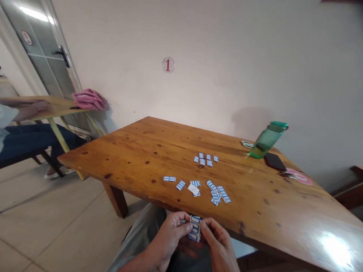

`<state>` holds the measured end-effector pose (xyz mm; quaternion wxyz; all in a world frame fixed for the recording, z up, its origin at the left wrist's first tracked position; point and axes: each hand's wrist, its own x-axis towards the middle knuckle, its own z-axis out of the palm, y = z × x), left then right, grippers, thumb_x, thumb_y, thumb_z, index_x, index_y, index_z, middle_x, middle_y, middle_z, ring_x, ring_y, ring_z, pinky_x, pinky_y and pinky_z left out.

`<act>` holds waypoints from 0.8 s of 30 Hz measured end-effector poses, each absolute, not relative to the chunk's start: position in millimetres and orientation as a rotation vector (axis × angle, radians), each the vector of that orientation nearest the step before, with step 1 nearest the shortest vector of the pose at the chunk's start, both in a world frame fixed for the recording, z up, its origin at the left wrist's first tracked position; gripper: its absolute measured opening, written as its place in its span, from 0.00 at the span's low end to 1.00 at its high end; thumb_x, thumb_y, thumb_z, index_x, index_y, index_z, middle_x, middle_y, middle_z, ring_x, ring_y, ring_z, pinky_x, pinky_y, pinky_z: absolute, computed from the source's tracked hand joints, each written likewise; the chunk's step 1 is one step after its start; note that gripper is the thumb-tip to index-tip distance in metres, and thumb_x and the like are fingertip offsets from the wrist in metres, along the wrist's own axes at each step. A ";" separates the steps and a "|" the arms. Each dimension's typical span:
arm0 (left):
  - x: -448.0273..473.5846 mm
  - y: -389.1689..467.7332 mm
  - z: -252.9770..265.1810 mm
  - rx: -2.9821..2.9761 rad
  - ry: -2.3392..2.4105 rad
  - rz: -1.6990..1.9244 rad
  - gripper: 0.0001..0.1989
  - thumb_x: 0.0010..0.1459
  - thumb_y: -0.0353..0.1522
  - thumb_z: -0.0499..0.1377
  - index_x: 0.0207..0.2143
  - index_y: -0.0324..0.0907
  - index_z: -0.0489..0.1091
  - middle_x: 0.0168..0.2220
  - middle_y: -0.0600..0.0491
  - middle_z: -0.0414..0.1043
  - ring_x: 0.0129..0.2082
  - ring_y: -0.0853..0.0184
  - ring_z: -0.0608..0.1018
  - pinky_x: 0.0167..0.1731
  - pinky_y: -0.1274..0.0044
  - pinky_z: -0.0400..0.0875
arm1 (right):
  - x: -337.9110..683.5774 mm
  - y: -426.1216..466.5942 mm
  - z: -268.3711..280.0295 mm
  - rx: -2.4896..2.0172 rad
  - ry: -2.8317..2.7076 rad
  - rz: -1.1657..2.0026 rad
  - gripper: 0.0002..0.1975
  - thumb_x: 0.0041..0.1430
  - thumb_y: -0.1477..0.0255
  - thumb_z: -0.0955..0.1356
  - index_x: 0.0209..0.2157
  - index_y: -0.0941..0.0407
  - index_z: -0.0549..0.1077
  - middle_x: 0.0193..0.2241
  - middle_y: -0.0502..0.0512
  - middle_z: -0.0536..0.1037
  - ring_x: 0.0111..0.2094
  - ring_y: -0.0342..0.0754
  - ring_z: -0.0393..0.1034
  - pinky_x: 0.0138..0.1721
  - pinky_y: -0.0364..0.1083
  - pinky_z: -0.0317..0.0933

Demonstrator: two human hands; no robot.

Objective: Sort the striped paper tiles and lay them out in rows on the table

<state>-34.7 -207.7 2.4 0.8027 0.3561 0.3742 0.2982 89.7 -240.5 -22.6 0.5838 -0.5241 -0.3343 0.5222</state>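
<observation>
Between my two hands is a small sheet of blue-and-white labels (194,229), held just off the table's near edge. My left hand (174,232) pinches its left side with thumb and forefinger. The right side is pinched by my right hand (217,240). Beyond them on the wooden table (127,147) lie strips of the same labels (224,194), some overlapping in a small pile. To the left are a loose strip (169,178), another piece (180,185) and a white paper scrap (193,188) on more labels. Several single labels (202,161) sit farther back.
At the right stand a green bottle (268,139), a dark phone-like slab (275,162), a white ring-shaped item (247,144), a metal object (287,175) and a pink round sticker (302,177). Another person (25,111) sits at a table on the left, near a pink cloth (89,99).
</observation>
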 end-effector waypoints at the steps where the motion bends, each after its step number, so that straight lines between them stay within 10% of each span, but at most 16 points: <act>1: -34.6 -207.6 2.4 0.758 0.803 0.644 0.19 0.39 0.42 0.63 0.28 0.40 0.60 0.24 0.53 0.72 0.22 0.65 0.76 0.21 0.76 0.66 | 89.6 -240.6 -22.1 -1.225 -0.782 1.221 0.17 0.41 0.58 0.71 0.19 0.58 0.68 0.17 0.46 0.66 0.20 0.40 0.57 0.21 0.39 0.54; 24: -36.9 -203.3 -6.1 0.638 0.777 0.682 0.17 0.39 0.39 0.65 0.25 0.40 0.63 0.21 0.56 0.68 0.20 0.70 0.71 0.17 0.80 0.62 | 88.7 -240.9 -18.3 -1.159 -0.781 1.357 0.15 0.37 0.62 0.74 0.21 0.58 0.71 0.20 0.50 0.72 0.23 0.42 0.64 0.26 0.40 0.59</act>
